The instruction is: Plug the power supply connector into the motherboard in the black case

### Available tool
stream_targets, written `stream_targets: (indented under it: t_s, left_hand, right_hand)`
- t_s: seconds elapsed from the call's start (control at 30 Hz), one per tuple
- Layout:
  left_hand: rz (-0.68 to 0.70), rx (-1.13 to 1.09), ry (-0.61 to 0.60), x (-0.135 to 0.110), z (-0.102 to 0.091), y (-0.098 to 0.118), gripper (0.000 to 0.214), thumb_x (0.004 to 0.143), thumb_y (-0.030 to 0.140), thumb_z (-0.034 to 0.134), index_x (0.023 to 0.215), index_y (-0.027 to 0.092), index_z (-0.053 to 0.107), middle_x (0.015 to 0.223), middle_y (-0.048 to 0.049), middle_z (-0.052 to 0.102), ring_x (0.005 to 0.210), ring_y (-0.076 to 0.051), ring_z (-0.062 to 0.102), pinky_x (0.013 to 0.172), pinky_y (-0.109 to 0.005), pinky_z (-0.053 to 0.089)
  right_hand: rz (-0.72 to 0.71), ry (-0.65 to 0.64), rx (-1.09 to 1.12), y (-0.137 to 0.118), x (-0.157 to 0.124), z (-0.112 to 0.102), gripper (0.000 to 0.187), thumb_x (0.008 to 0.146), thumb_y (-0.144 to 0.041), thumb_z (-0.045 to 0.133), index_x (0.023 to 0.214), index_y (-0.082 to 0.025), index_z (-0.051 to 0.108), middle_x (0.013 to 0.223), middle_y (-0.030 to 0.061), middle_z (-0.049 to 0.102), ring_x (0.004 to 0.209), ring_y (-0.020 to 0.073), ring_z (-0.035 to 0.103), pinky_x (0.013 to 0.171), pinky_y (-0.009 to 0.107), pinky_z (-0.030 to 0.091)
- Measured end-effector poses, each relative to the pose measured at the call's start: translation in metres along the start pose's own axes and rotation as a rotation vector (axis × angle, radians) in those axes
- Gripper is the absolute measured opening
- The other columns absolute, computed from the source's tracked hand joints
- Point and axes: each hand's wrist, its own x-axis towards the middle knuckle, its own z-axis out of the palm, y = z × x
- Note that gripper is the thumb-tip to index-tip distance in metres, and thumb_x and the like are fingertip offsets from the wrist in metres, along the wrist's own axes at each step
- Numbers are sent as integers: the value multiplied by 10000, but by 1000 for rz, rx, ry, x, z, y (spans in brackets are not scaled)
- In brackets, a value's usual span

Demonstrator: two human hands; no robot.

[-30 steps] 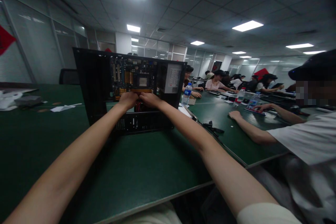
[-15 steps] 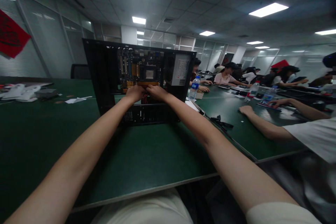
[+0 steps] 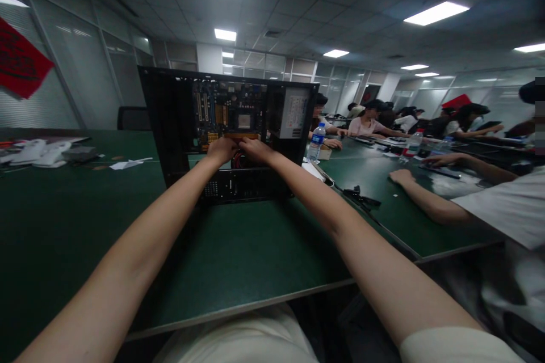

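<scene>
A black computer case [image 3: 158,119] stands upright on the green table [image 3: 255,244], its open side facing me. Inside it a motherboard [image 3: 232,106] with a square silver processor socket [image 3: 244,121] is mounted, and a labelled power supply [image 3: 294,109] sits at the upper right. At the board's lower edge, my left hand [image 3: 222,151] and my right hand [image 3: 256,151] are close together with fingers bent inward, by an orange-brown strip [image 3: 242,136]. Dark and red cables [image 3: 239,161] hang just beneath. Whatever the fingertips pinch is hidden by the hands.
White plastic bags [image 3: 40,152], a grey box [image 3: 80,153] and paper [image 3: 126,164] lie to the left. On the right are a water bottle [image 3: 315,142], a black cable bundle [image 3: 361,198] and a co-worker's hand [image 3: 402,177]. Other people sit farther back.
My hands stay at the board's lower edge with almost no movement. The view has shifted slightly. At right, the co-worker's far hand and the flat item under it have changed position a little.
</scene>
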Motion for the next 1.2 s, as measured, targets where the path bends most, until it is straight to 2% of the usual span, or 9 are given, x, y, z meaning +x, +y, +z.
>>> stream_targets:
  t_s: [0.27, 0.43, 0.57, 0.77, 0.87, 1.03, 1.2]
  left_hand:
    - [11, 17, -3, -6, -5, 4, 442, 1005, 417, 479, 1255, 227, 790, 1249, -163, 767, 1185, -337, 714, 956, -384, 567]
    - [18, 21, -4, -7, -7, 4, 439, 1005, 428, 478, 1268, 256, 784, 1300, -144, 752, 1189, -319, 713, 956, -366, 565]
    - [31, 19, -1, -7, -6, 3, 417, 999, 415, 486, 1219, 263, 805, 1259, -141, 767, 1173, -326, 716, 948, -381, 565]
    - [13, -6, 10, -4, -2, 4, 398, 988, 390, 504, 1213, 267, 808, 1236, -149, 771, 1168, -329, 714, 950, -389, 559]
    - [12, -20, 6, -4, -1, 4, 389, 982, 382, 513, 1195, 257, 814, 1225, -156, 773, 1161, -342, 716, 938, -399, 563]
    - [19, -29, 4, -6, -3, 3, 384, 989, 394, 519, 1205, 272, 812, 1249, -143, 770, 1167, -331, 715, 942, -385, 560]
    - [22, -28, 5, -8, -5, 3, 377, 986, 397, 528, 1205, 282, 812, 1250, -135, 771, 1171, -332, 714, 940, -381, 561]
  right_hand:
    - [-26, -3, -20, -1, 1, -2, 372, 1042, -105, 450, 1383, -110, 600, 1347, 193, 604, 1112, 299, 702, 948, 409, 545]
    - [13, 23, 13, -1, 0, -2, 352, 1052, -130, 462, 1367, -119, 618, 1356, 186, 611, 1121, 283, 698, 945, 380, 534]
    - [55, 29, 65, -4, -4, -6, 315, 1058, -204, 527, 1341, -121, 637, 1345, 173, 634, 1164, 269, 679, 952, 347, 524]
    - [123, 32, 133, 0, -12, -6, 248, 1019, -199, 610, 1220, -75, 684, 1285, 199, 681, 1185, 262, 667, 977, 330, 503]
    - [154, 28, 158, 5, -16, -3, 211, 1014, -149, 573, 1155, -79, 713, 1227, 196, 717, 1149, 264, 685, 945, 334, 511]
    - [157, 25, 202, 7, -18, 1, 258, 992, -97, 538, 1126, -110, 758, 1128, 164, 771, 1049, 242, 725, 903, 319, 523]
    - [184, 34, 270, 9, -17, 3, 333, 980, -74, 526, 1194, -128, 775, 1201, 148, 777, 1143, 235, 721, 971, 317, 515]
